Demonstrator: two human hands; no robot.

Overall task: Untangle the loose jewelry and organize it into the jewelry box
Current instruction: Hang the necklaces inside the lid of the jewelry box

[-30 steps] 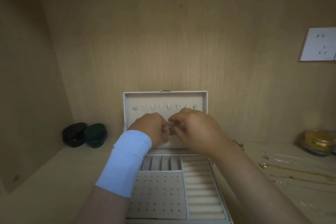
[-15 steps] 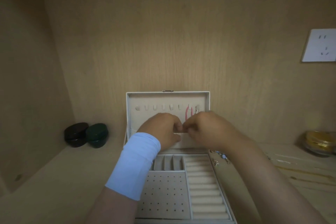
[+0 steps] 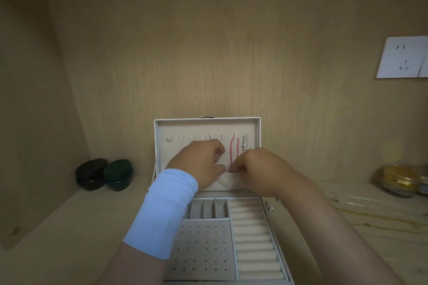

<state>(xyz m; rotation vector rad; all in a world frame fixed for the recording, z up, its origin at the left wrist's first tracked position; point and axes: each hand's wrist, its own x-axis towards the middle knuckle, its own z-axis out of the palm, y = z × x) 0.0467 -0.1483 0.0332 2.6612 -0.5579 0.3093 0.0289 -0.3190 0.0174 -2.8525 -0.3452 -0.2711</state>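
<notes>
Two strands hang in the upright lid [image 3: 196, 128] of the box [image 3: 253, 238]: a pink cord [image 3: 231, 152] and, just right of it, a thin silver chain [image 3: 243, 146], each looped on a hook at the right end of the top row. My right hand [image 3: 259, 171] pinches the cord's lower end at the lip of the pocket [image 3: 231, 184]. My left hand [image 3: 201, 164] is curled against the lining with its thumb along that lip; I cannot tell whether it grips anything.

As I judge it, the main risk is a downward tug lifting the cord off its small hook, or dragging it across the chain so the two snag. The pocket is soft fabric and sags, so it may close while the end is being tucked. Pressing hard on the lid could also tip it or shift the box.

Lid and tray are pale, matte and velvety. Soft ridged rolls fill the right of the tray, a flat panel [image 3: 201, 245] dotted with holes sits near left, and narrow slots lie behind it. Fine gold chains [image 3: 370, 217] lie loose on the wood-grain shelf at right, not yet sorted.
</notes>
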